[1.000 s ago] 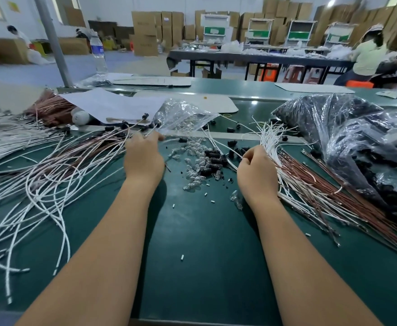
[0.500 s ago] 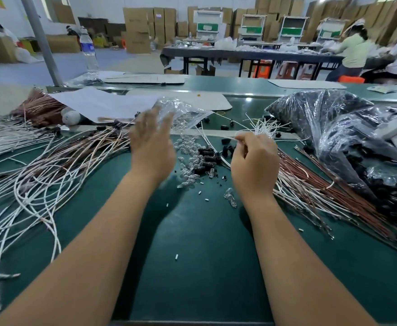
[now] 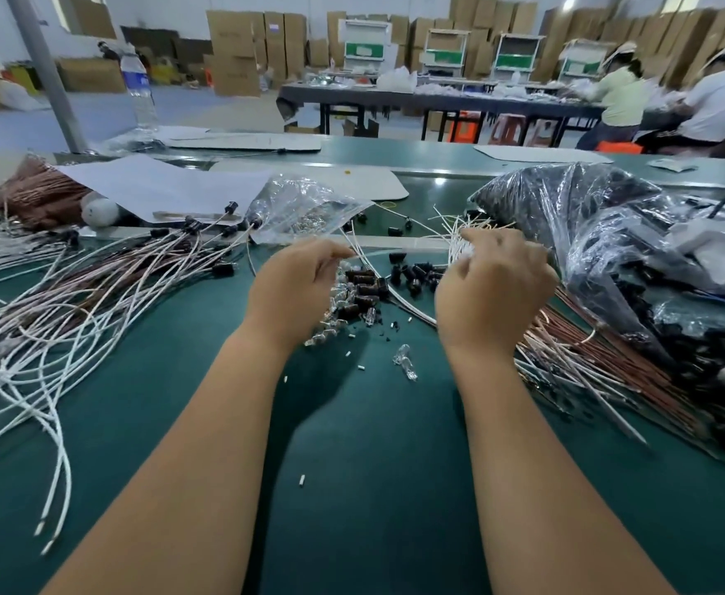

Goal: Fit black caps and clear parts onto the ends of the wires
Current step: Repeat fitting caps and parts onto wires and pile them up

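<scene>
The black caps and clear parts lie heaped on the green desk between my hands, just beside my left hand, whose curled fingers pinch a thin white wire. My right hand grips the bare-tipped ends of a white wire bundle; no writing is readable.

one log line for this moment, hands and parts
left hand: over pile of black caps | right hand: pinches white wire ends | no cap fitted yet
</scene>
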{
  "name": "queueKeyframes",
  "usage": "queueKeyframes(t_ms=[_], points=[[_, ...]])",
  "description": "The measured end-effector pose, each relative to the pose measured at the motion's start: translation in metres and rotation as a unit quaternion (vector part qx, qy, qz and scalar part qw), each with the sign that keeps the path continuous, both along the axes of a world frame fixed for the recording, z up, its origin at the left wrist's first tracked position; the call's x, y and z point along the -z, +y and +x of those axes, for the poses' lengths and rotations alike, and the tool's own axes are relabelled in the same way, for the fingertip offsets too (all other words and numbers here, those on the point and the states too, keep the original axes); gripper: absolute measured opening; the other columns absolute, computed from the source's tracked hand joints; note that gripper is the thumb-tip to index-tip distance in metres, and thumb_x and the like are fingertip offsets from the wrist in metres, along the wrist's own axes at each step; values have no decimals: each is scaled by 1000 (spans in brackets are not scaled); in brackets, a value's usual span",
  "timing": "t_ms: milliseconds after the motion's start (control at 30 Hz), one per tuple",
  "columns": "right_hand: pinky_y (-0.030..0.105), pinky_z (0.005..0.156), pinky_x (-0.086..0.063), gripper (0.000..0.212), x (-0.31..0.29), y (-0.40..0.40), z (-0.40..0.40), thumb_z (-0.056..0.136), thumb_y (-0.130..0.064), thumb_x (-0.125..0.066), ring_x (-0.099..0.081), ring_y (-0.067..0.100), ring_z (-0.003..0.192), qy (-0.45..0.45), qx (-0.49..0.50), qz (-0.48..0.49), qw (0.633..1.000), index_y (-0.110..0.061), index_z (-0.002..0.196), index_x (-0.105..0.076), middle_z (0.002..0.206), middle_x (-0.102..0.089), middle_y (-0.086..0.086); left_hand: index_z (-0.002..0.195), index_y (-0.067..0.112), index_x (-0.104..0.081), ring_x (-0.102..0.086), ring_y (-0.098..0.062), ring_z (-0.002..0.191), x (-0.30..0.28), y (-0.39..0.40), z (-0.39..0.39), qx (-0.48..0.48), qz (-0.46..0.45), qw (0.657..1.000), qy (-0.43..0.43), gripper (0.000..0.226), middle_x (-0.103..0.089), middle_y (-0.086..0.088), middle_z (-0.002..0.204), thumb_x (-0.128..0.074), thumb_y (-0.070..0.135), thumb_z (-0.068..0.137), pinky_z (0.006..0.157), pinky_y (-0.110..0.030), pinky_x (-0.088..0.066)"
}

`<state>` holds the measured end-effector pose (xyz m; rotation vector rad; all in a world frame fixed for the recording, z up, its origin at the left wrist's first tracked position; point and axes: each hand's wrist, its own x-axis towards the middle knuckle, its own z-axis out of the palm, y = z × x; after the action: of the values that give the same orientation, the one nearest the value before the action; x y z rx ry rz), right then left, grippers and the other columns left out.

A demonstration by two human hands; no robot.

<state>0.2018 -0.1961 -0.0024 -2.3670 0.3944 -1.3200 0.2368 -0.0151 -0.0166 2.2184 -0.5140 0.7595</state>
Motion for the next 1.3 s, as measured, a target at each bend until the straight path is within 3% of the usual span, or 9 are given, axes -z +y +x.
queueKeyframes(t_ms=[67,167,267,467,633,800,1067,1167,1300], points=[[41,105,-22,42,4,10,0,84,-10,-58,-45,20,124,61,-72,-75,993,-24,123,-62,129,-57,-1,107,27,-68,-57,-6,67,1,-2,0,17,-4,1000,15,26,-65,12,81,-57,9,92,64,-25,-45],[38,106,-7,28,11,25,1,90,-24,-55,-45,12,125,119,-175,-144,967,-31,115,-66,127,-59,-11,103,30,-67,-62,-12,76,3,-9,-1,34,-9,999,31,26,-68,9,81,-60,10,89,73,-28,-49],[32,95,-16,21,15,24,4,95,-27,-50,-54,13,106,144,-201,-156,956,-28,103,-69,107,-67,-11,100,30,-66,-61,-5,76,3,-12,-2,38,-17,999,29,22,-66,14,79,-63,12,88,74,-24,-48],[32,85,-32,17,13,20,4,96,-17,-49,-54,23,91,140,-179,-107,968,-16,101,-65,98,-64,2,93,29,-69,-65,1,77,-2,-11,-4,47,-89,992,80,23,-70,15,78,-62,8,89,73,-12,-48],[30,63,-35,12,16,25,3,96,-9,-48,-55,26,79,189,-213,-52,957,-9,100,-59,100,-57,6,110,25,-67,-63,-22,87,1,-10,-6,-98,29,987,125,21,-71,2,88,-60,22,90,76,-33,-50],[29,65,-32,13,15,21,3,97,-10,-47,-47,19,79,189,-204,14,960,-10,103,-58,103,-56,5,85,27,-68,-61,-17,82,-4,-10,-13,-68,86,987,114,5,-67,9,83,-64,29,85,67,-29,-47],[30,73,-43,28,13,21,1,98,-14,-46,-55,19,91,158,-236,74,956,-22,113,-67,106,-60,2,78,33,-65,-41,-21,102,-1,-7,-10,-38,135,976,169,10,-62,5,94,-68,24,75,88,-32,-38],[30,74,-47,20,11,21,0,96,-21,-54,-58,17,88,135,-246,97,955,-26,106,-70,100,-60,-1,85,22,-71,-48,-22,97,3,-9,-9,-51,71,989,122,10,-61,2,92,-66,18,78,86,-31,-39],[31,73,-48,11,10,22,-1,93,-17,-59,-57,15,83,91,-263,124,952,-20,95,-69,94,-59,-2,89,23,-70,-56,4,58,0,-5,-9,-6,-135,981,140,14,-65,12,73,-65,11,84,59,-18,-45]])
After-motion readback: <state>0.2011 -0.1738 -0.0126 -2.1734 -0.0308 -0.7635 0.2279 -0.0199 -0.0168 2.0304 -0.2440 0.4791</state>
